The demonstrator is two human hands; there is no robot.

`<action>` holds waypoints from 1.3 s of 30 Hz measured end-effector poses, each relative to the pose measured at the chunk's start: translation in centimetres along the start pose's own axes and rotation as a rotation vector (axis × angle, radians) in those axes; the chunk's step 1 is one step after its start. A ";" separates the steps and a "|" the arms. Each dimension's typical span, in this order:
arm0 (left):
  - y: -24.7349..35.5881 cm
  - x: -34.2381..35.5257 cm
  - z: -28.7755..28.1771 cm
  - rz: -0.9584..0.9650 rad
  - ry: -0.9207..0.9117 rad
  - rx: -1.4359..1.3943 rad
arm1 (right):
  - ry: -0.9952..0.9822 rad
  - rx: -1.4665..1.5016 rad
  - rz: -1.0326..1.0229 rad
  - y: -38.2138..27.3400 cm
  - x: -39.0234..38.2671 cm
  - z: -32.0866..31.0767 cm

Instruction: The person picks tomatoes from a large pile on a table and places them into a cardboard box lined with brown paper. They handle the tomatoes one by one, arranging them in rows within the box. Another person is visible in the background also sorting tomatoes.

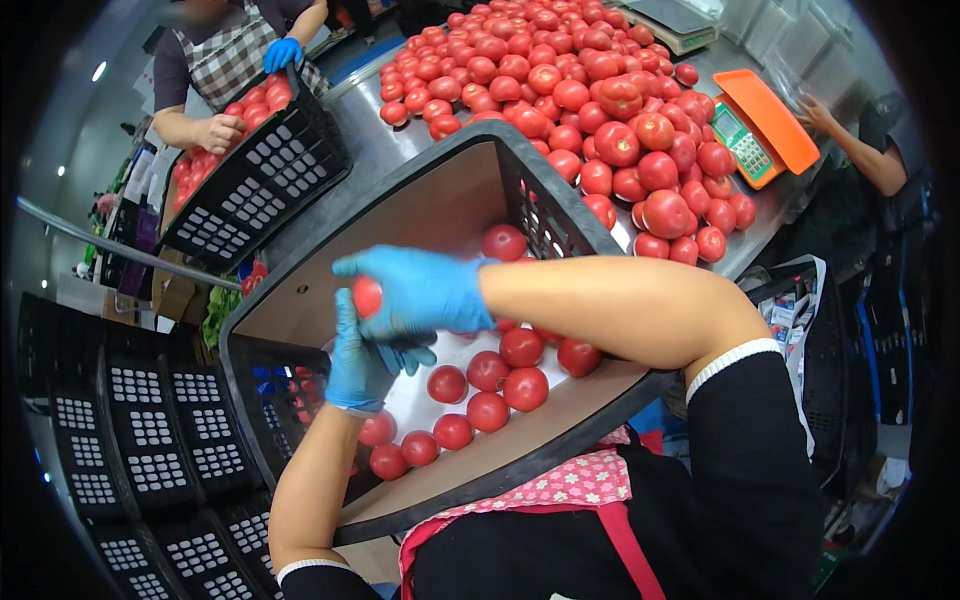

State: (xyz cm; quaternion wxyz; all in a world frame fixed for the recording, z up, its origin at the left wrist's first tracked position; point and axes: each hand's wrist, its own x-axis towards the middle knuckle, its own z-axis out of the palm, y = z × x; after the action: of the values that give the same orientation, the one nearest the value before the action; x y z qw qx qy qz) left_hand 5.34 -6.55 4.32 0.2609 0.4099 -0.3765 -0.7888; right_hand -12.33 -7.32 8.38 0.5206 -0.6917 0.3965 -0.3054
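Observation:
Over a deep, lined crate [560, 475] my two blue-gloved hands meet around a red tomato [367, 297]. My right hand [425, 290] is closed on it from the right, one finger stretched above. From below, my left hand [362, 370] has a digit up against the tomato's left side, its other fingers reaching beneath my right hand. Part of the grip is hidden between the gloves. On the crate's pale bottom lie several loose tomatoes [487, 410]; my right forearm covers some of the others.
A large heap of tomatoes [545, 80] covers the metal table [360, 130]. An orange scale [765, 125] stands to its right. At the upper left a person [225, 60] handles a black crate [260, 185] of tomatoes. Stacked black crates [150, 430] line the left; another person's arm [865, 155] shows right.

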 end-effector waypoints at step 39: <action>-7.3 1.8 -7.0 -0.436 -0.019 -0.222 | -0.557 -0.400 0.317 4.3 1.4 1.9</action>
State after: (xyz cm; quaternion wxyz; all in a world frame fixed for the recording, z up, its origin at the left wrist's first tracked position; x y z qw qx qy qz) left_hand 9.55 -6.31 -5.07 0.1245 0.4430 -0.1924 -0.8668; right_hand -11.03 -8.18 3.76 0.5037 -0.7665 0.3935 0.0623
